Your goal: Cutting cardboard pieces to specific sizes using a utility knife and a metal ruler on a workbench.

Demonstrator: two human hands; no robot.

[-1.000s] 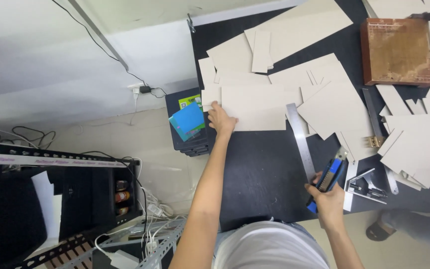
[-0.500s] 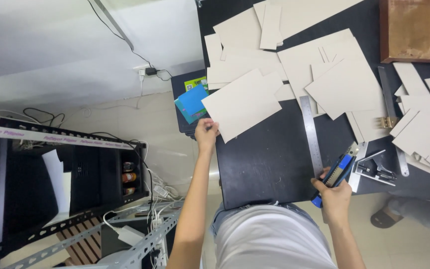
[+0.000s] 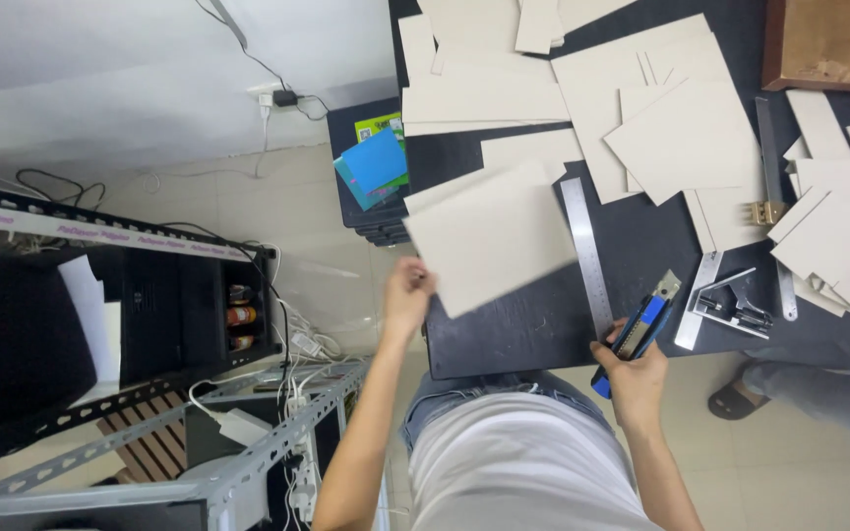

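Head view: looking straight down at a dark surface [image 3: 533, 334] strewn with grey card pieces.
Left hand [image 3: 407, 295]: grip clamped on the near corner of a card sheet [image 3: 489, 236], which lies tilted, mostly on the surface beyond the grip.
Right hand [image 3: 634, 374]: grip closed round a blue utility knife [image 3: 641, 329], blade end pointing away, likely for safety.
Steel ruler [image 3: 587, 256]: flat between the two grips, beside the sheet's right edge.
Metal square [image 3: 730, 300]: just right of the knife.

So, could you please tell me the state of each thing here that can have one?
Left hand: gripping the cardboard sheet by its corner.
Right hand: closed around the utility knife.
Utility knife: blade extended.
Steel ruler: flat on the black table.
Wall plug: plugged in.
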